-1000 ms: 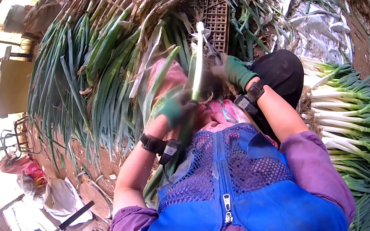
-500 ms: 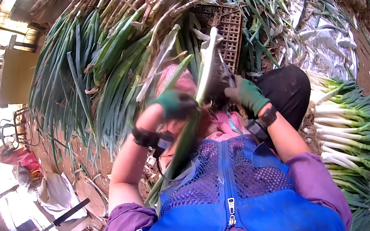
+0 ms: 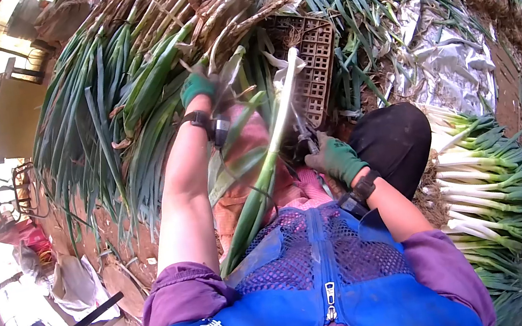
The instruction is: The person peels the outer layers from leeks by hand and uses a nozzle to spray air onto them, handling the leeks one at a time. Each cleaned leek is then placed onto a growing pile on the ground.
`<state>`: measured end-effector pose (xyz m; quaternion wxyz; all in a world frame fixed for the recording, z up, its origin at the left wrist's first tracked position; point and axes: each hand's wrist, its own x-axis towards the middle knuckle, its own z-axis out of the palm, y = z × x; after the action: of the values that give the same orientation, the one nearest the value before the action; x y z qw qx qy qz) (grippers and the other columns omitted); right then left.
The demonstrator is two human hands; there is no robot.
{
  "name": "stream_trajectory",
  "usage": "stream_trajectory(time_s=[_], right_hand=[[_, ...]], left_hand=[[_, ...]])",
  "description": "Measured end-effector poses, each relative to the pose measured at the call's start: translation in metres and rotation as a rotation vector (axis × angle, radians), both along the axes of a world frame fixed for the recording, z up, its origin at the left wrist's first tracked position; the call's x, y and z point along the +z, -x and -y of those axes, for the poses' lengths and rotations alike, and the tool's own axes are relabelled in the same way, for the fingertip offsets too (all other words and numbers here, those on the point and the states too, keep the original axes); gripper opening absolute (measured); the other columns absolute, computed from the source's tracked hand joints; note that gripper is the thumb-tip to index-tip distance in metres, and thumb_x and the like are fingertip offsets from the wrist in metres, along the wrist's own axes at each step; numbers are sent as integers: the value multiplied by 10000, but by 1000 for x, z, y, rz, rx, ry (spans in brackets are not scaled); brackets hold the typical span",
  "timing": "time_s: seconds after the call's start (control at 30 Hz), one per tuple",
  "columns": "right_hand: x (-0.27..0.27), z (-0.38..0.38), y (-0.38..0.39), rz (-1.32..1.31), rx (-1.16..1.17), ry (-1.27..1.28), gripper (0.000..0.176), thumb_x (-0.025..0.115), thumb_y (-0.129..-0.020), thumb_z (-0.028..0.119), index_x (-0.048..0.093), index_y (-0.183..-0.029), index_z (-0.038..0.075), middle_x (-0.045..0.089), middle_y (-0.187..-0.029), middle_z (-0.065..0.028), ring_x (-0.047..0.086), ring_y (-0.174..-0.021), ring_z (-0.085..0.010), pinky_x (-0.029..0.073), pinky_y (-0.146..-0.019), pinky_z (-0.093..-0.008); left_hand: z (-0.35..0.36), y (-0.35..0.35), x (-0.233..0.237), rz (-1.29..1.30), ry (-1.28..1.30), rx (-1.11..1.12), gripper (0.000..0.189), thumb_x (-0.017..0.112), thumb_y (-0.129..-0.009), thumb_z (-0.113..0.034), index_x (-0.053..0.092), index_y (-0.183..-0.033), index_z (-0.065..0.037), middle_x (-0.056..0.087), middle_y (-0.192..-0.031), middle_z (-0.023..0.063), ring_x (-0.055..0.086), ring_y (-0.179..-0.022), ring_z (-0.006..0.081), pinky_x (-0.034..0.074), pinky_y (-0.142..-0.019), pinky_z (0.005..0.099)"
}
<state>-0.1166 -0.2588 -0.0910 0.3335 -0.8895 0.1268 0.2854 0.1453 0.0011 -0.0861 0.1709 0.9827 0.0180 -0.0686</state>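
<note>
My left hand (image 3: 198, 88), in a green glove, reaches to the root end of a big pile of long green onions (image 3: 125, 82); its fingers are smeared by motion, so I cannot tell what they hold. Pale loose leaves (image 3: 231, 72) show beside it. My right hand (image 3: 338, 159), also gloved in green, is closed on a dark metal tool (image 3: 303, 130) with a slender end pointing away from me. Between my hands a single green onion (image 3: 280, 126) lies across my lap, white end away from me and leaves toward my vest, overlapping the tool's tip in this view.
A brown plastic crate (image 3: 315, 52) stands beyond my lap. To the right, white-stemmed green onions (image 3: 477, 190) lie in a row, with silvery plastic sheeting (image 3: 446, 62) above them. Loose leaves (image 3: 347, 19) litter the ground at the back. A stool-like board (image 3: 123, 284) is at the left.
My left hand has left the green onion on my lap and moved forward and left to the pile. My right hand has shifted slightly toward me, still with the tool.
</note>
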Motion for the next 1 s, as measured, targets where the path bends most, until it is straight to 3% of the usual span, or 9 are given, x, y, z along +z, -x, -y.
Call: stream_trajectory(time_s=[0.13, 0.23, 0.4, 0.53, 0.6, 0.7, 0.8, 0.93, 1.0], right_hand=[[4, -3, -3, 14, 4, 42, 909, 669, -786, 441, 387, -1478, -76, 589, -1337, -302, 576, -1263, -399, 459, -1069, -419], [0, -3, -2, 13, 6, 45, 915, 663, -788, 445, 377, -1484, -75, 588, -1334, -308, 578, -1262, -399, 460, -1069, -418], [1, -5, -9, -28, 66, 27, 916, 653, -788, 442, 364, -1483, -80, 599, -1307, -315, 597, -1231, -403, 466, -1062, -427], [-3, -8, -11, -19, 112, -13, 905, 648, -777, 435, 381, -1463, -91, 607, -1279, -324, 608, -1206, -415, 472, -1052, -441], [-1, -10, -12, -29, 121, -14, 903, 648, -769, 434, 389, -1454, -93, 608, -1270, -331, 609, -1201, -421, 473, -1049, -446], [-4, -9, -11, 13, 112, -33, 872, 649, -764, 433, 418, -1428, -82, 615, -1256, -326, 615, -1187, -426, 479, -1041, -454], [-3, -9, -14, 6, 125, -18, 855, 650, -763, 436, 431, -1417, -67, 614, -1257, -318, 620, -1179, -427, 484, -1033, -460], [0, -10, -14, -30, 139, 22, 848, 653, -766, 445, 433, -1418, -50, 602, -1280, -303, 619, -1183, -423, 487, -1028, -465], [2, -10, -15, -37, 135, 32, 863, 658, -770, 450, 420, -1432, -51, 595, -1294, -298, 613, -1192, -423, 484, -1032, -467]], left_hand=[[5, 17, 27, -158, 40, -156, 435, 644, -861, -445, 738, -1089, -87, 732, -1015, 210, 711, -940, 360, 534, -873, 441], [-2, 65, 72, -570, 481, -143, 293, 743, -894, -317, 740, -979, -37, 666, -737, 24, 579, -604, 102, 450, -521, 247], [-15, 138, 149, -999, 684, -541, 314, 689, -957, -356, 737, -1048, -59, 690, -814, 14, 628, -642, 91, 505, -568, 224], [21, 126, 193, -1073, 835, -428, 333, 668, -980, -356, 695, -1070, -37, 659, -797, 8, 598, -616, 87, 490, -549, 225], [43, 73, 187, 98, 593, -1444, 124, 630, -971, -127, 653, -1023, -16, 603, -798, 27, 566, -591, 109, 460, -530, 244], [86, -2, 209, 341, 691, -1202, 263, 617, -1010, -160, 612, -1238, -30, 671, -1071, 106, 685, -938, 196, 564, -872, 333], [104, -65, 198, -325, 1323, -407, 503, 599, -1028, -316, 495, -1460, -80, 569, -1397, 140, 611, -1217, 227, 463, -1109, 372], [84, -58, 150, -179, 84, -187, 690, 712, -890, -521, 558, -1416, -102, 621, -1375, 138, 615, -1223, 262, 505, -1040, 376], [26, -75, 83, -153, -89, -205, 800, 738, -771, -602, 620, -1322, -35, 676, -1247, 217, 678, -1093, 358, 525, -990, 415]])
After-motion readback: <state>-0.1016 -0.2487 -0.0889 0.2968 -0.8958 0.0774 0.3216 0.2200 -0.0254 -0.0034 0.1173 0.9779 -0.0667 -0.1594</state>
